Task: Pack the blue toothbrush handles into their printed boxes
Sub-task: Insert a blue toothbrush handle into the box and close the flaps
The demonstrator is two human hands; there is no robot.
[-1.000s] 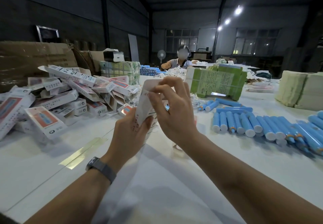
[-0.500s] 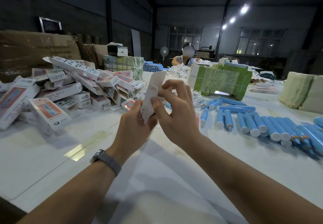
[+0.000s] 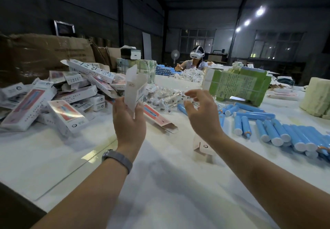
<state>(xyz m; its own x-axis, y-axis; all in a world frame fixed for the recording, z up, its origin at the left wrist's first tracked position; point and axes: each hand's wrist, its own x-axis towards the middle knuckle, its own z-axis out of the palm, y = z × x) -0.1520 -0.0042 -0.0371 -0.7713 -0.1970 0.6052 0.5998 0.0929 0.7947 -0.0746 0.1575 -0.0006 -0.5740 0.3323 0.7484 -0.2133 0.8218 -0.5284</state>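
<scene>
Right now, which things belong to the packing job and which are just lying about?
Job: white printed carton held upright by left hand; empty right hand; blue toothbrush handles; pile of printed boxes.
Lying about: green paper-wrapped bundle; brown cardboard carton.

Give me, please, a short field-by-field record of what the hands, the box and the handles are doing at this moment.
left hand: raised above the table, holding an open printed box upright by its lower end
right hand: empty, fingers loosely spread, apart from the box
blue handles: lying in a row on the white table, to the right
box pile: printed boxes heaped on the left
flat box: lying on the table behind the hands
</scene>
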